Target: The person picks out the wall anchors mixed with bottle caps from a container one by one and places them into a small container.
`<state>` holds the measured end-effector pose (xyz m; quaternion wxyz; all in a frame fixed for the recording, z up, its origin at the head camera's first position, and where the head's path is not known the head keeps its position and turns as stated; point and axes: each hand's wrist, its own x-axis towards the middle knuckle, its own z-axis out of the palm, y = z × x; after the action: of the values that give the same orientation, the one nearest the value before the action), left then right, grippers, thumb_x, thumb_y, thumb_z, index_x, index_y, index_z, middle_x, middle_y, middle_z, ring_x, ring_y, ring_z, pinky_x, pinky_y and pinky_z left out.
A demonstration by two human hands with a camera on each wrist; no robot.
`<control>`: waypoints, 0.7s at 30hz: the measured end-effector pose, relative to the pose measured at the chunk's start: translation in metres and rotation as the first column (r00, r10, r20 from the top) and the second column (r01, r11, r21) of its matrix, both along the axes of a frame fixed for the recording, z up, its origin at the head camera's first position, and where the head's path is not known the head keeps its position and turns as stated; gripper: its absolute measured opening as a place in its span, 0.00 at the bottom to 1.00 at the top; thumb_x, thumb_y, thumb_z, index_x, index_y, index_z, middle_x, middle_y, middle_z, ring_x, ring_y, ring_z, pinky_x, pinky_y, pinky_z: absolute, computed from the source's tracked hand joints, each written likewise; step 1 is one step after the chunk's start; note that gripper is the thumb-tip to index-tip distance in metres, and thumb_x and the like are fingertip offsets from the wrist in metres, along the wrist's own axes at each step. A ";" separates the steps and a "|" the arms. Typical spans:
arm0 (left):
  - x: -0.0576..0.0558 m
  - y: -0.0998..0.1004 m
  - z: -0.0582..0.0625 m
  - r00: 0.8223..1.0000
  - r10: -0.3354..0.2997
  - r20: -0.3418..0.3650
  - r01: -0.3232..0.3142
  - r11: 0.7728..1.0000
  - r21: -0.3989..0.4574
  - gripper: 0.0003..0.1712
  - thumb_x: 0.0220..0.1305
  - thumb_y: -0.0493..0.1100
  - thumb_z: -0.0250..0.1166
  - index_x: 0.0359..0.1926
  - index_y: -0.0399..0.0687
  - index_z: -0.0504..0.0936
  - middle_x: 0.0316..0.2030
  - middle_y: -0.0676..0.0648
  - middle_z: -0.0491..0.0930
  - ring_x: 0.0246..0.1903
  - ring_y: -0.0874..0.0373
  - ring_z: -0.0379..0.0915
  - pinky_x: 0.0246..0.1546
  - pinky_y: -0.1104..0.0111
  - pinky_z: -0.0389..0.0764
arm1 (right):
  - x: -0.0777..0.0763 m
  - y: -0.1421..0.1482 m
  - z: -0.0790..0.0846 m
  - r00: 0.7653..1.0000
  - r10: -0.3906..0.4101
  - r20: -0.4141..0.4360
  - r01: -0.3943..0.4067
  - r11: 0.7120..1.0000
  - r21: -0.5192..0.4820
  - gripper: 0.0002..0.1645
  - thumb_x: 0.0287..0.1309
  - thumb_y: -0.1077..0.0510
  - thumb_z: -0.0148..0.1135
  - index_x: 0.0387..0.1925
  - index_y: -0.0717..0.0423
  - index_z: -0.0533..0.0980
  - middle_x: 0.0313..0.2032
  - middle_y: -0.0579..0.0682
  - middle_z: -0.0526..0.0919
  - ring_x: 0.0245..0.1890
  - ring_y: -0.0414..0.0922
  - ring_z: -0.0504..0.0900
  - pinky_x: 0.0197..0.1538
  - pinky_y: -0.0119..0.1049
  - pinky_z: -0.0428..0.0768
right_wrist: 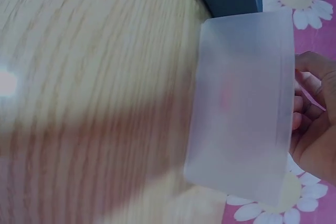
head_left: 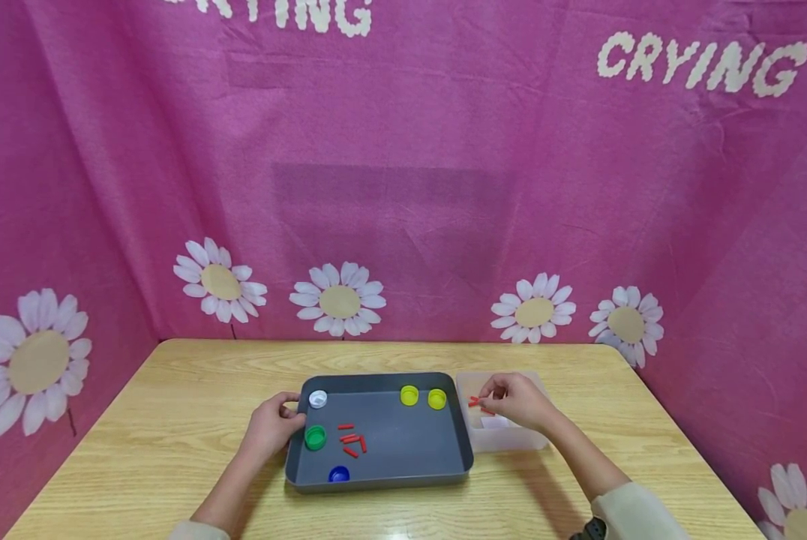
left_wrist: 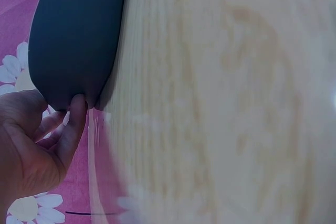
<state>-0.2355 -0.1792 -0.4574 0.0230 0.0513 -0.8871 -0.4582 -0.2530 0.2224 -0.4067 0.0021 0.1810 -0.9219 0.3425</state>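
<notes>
My left hand (head_left: 275, 421) grips the left wall of a dark grey tray (head_left: 403, 444), fingers at its rim; in the left wrist view, a fingertip presses the tray's outer side. Inside the tray lie several short red sticks (head_left: 351, 439), a white cap (head_left: 318, 399), a green cap (head_left: 316, 437), a blue cap (head_left: 339, 474) and two yellow caps (head_left: 409, 396). Over a translucent plastic box (right_wrist: 241, 108) is my right hand (head_left: 520, 401), thumb and finger pinching a small red stick at the rim in the right wrist view. More red sticks (head_left: 487, 411) lie under that hand.
The box stands against the tray's right side on a light wooden table (head_left: 194, 420). A white piece (head_left: 494, 422) lies inside the box. Behind the table hangs a pink cloth (head_left: 403, 225) with daisies and lettering.
</notes>
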 end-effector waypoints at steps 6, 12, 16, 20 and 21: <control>0.000 0.000 0.000 1.000 -0.002 -0.005 0.002 1.000 -0.004 0.23 0.54 0.35 0.62 0.52 0.31 0.74 0.26 0.44 0.75 0.20 0.59 0.68 0.18 0.68 0.73 | -0.003 0.005 -0.007 0.999 -0.030 0.027 0.030 0.999 -0.012 0.03 0.49 0.61 0.65 0.26 0.57 0.79 0.19 0.46 0.73 0.21 0.37 0.68 0.22 0.27 0.65; 0.000 0.000 0.000 1.000 0.007 0.006 -0.007 1.000 0.002 0.23 0.53 0.35 0.63 0.52 0.33 0.74 0.25 0.44 0.76 0.19 0.59 0.68 0.17 0.68 0.74 | -0.006 0.006 -0.013 0.996 -0.054 0.073 0.055 0.998 -0.016 0.03 0.51 0.60 0.65 0.27 0.57 0.79 0.20 0.45 0.73 0.22 0.39 0.68 0.23 0.28 0.65; 0.000 0.000 0.000 1.000 0.008 0.011 -0.008 1.000 -0.002 0.23 0.54 0.35 0.63 0.52 0.33 0.74 0.26 0.44 0.76 0.19 0.59 0.68 0.17 0.69 0.73 | -0.007 0.007 -0.016 0.995 -0.060 0.085 0.061 0.998 -0.009 0.04 0.51 0.60 0.65 0.27 0.57 0.79 0.20 0.45 0.72 0.22 0.39 0.67 0.23 0.28 0.65; 0.000 0.000 0.000 1.000 0.003 0.006 -0.003 1.000 -0.008 0.23 0.54 0.35 0.63 0.52 0.32 0.74 0.26 0.44 0.76 0.20 0.59 0.69 0.18 0.68 0.74 | -0.009 0.008 -0.016 0.995 -0.073 0.069 0.072 0.997 0.006 0.04 0.51 0.59 0.65 0.26 0.57 0.79 0.20 0.45 0.73 0.22 0.39 0.67 0.23 0.28 0.65; 0.000 0.000 0.000 1.000 0.003 0.008 -0.003 1.000 -0.007 0.23 0.54 0.35 0.63 0.52 0.32 0.74 0.26 0.44 0.76 0.20 0.59 0.69 0.18 0.68 0.74 | -0.009 0.009 -0.016 0.995 -0.073 0.064 0.073 0.997 0.010 0.04 0.50 0.59 0.65 0.26 0.57 0.79 0.20 0.45 0.74 0.22 0.38 0.67 0.23 0.28 0.65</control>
<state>-0.2355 -0.1790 -0.4574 0.0203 0.0545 -0.8886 -0.4549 -0.2620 0.2313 -0.4228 -0.0155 0.1361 -0.9288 0.3445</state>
